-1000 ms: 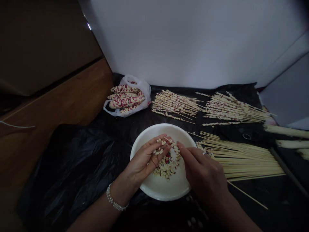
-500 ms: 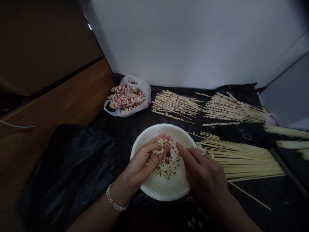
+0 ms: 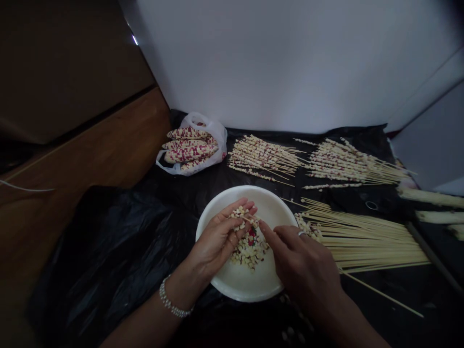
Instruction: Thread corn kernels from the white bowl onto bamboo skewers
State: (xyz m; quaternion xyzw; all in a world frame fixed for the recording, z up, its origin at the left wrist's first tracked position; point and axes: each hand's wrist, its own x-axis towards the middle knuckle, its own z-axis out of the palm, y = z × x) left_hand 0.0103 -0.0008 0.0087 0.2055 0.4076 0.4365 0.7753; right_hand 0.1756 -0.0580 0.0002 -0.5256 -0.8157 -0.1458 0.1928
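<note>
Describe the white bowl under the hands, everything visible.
The white bowl is round, wide and shallow, with a smooth, plain rim; it could be plastic or ceramic. It sits on black plastic sheeting and holds a heap of loose corn kernels, pale with some dark red. The left hand and right hand hang over it.

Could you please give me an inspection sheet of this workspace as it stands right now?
Surface: black plastic sheet, wrinkled.
Job's things: thin skewer with kernels; white bowl of loose corn kernels; threaded skewers; bare bamboo skewers; speckled corn cobs in a plastic bag.
Clutter: pale strips at right edge.
Grips: left hand holds the skewer; right hand touches its end.
Cables: thin white wire.
Surroundings: white wall, wooden panel.
</note>
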